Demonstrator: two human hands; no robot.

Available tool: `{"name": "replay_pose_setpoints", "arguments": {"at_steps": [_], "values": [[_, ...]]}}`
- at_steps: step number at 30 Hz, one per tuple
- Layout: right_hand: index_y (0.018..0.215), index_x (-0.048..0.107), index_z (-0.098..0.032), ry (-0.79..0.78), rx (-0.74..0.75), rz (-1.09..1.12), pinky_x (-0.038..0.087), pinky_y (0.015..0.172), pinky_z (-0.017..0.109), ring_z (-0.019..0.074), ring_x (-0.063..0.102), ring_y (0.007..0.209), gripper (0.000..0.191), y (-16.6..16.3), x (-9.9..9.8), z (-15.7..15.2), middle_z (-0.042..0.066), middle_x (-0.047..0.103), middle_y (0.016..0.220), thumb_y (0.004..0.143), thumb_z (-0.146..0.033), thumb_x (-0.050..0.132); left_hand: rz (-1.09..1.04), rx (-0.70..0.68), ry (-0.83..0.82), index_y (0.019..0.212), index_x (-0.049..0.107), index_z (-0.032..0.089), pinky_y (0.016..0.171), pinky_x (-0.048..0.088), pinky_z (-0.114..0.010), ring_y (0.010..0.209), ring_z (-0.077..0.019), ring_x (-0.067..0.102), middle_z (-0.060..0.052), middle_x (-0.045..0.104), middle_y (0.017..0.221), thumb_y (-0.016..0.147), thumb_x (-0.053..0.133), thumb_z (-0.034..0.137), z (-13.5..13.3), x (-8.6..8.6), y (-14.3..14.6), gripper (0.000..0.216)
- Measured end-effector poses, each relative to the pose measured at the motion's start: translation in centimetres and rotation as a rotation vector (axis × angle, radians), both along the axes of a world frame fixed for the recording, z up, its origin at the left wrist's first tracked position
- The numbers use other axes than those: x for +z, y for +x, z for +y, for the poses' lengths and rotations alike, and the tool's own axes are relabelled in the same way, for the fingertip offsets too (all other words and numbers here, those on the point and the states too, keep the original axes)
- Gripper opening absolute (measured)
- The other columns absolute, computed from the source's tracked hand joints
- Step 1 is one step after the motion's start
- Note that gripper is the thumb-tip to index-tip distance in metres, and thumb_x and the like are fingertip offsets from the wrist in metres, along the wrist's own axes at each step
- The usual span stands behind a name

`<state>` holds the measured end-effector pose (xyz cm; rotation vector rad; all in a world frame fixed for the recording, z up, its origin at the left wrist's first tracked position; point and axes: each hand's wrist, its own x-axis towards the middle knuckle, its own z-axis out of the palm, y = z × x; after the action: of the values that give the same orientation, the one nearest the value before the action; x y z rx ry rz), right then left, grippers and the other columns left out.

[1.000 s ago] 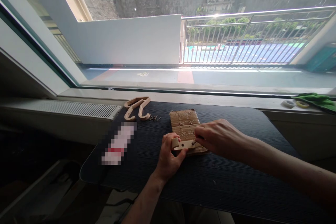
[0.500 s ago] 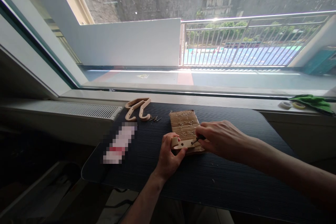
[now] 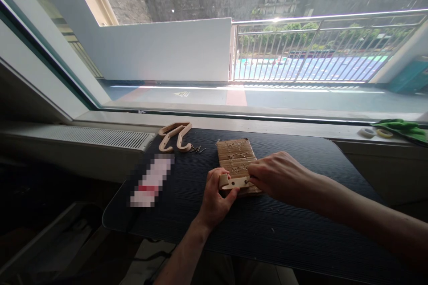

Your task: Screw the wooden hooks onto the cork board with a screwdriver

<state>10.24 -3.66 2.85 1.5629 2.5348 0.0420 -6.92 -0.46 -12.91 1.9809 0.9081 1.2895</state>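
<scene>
A pale wooden hook [image 3: 239, 182] with dark holes lies across the near end of a piece of corrugated cardboard [image 3: 236, 156]. My left hand [image 3: 216, 193] is closed around its curved end, fingers behind and thumb along the near side. Against its other end, my right hand [image 3: 276, 176] is wrapped round a dark-handled screwdriver, now almost wholly hidden by the fingers. The tool's tip is at the hole nearest that hand. Small pale crumbs are scattered over the cardboard.
More wooden hooks [image 3: 182, 136] lie at the back left of the dark table [image 3: 301, 231], beside several screws [image 3: 198, 149]. A blurred pink-and-white item [image 3: 154, 180] is at the left. Tape rolls [image 3: 384, 133] and a green glove [image 3: 399, 128] rest on the windowsill.
My right hand has turned, its knuckles rolling over so that the screwdriver's handle is now covered. My left hand and the hook stay in place. The view has shifted slightly.
</scene>
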Motion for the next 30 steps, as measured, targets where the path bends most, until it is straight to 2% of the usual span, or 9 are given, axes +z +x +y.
{"name": "replay_pose_setpoints", "arguments": {"at_steps": [10,13,16,21,25,30], "values": [[0.072,0.058,-0.018,0.059,-0.212,0.001,0.019,0.048,0.027,0.0173,0.062,0.055,0.033,1.2,-0.8,-0.8,0.004,0.066,0.061,0.092,-0.034,0.038,-0.005,-0.005,-0.014,0.107,0.046,0.022,0.094,0.042,-0.041,0.102,-0.0212,0.051,-0.005,0.052,0.101,0.074,0.065,0.017,0.0,-0.1,0.1,0.038],[0.079,0.058,-0.017,0.053,-0.167,0.012,0.019,0.048,0.027,0.0178,0.063,0.060,0.022,1.2,-0.5,-1.1,0.004,0.068,0.069,0.088,-0.032,0.045,-0.006,-0.010,-0.050,0.109,0.045,0.022,0.091,0.044,-0.039,0.099,-0.0204,0.052,-0.005,0.051,0.101,0.075,0.064,0.018,-0.1,-0.2,0.1,0.040],[0.080,0.058,-0.017,0.027,-0.081,0.039,0.021,0.049,0.026,0.0169,0.063,0.066,0.010,0.7,0.0,-0.9,0.003,0.068,0.076,0.084,-0.022,0.050,-0.004,-0.008,-0.062,0.109,0.045,0.021,0.090,0.045,-0.038,0.099,-0.0204,0.052,-0.005,0.051,0.101,0.075,0.064,0.018,-0.2,-0.3,0.1,0.039],[0.074,0.058,-0.017,-0.014,0.021,0.049,0.022,0.050,0.026,0.0153,0.062,0.066,0.012,-0.1,0.2,0.0,0.002,0.067,0.074,0.082,-0.015,0.050,0.008,-0.005,-0.023,0.109,0.046,0.021,0.094,0.042,-0.040,0.100,-0.0207,0.051,-0.006,0.051,0.102,0.074,0.065,0.018,-0.1,-0.1,0.1,0.040],[0.073,0.057,-0.018,0.000,-0.001,0.049,0.021,0.050,0.026,0.0146,0.062,0.063,0.014,0.2,-0.3,0.4,0.002,0.067,0.071,0.084,-0.019,0.049,0.011,-0.008,-0.017,0.108,0.046,0.021,0.095,0.041,-0.040,0.102,-0.0212,0.051,-0.006,0.052,0.104,0.074,0.065,0.017,0.0,0.0,0.0,0.040],[0.076,0.059,-0.019,0.041,-0.102,0.050,0.017,0.048,0.027,0.0160,0.062,0.059,0.017,0.6,-0.8,0.0,0.002,0.067,0.067,0.086,-0.026,0.046,0.008,-0.007,-0.003,0.108,0.046,0.021,0.097,0.040,-0.041,0.105,-0.0219,0.049,-0.006,0.052,0.103,0.074,0.065,0.017,0.1,-0.1,0.0,0.039]]}}
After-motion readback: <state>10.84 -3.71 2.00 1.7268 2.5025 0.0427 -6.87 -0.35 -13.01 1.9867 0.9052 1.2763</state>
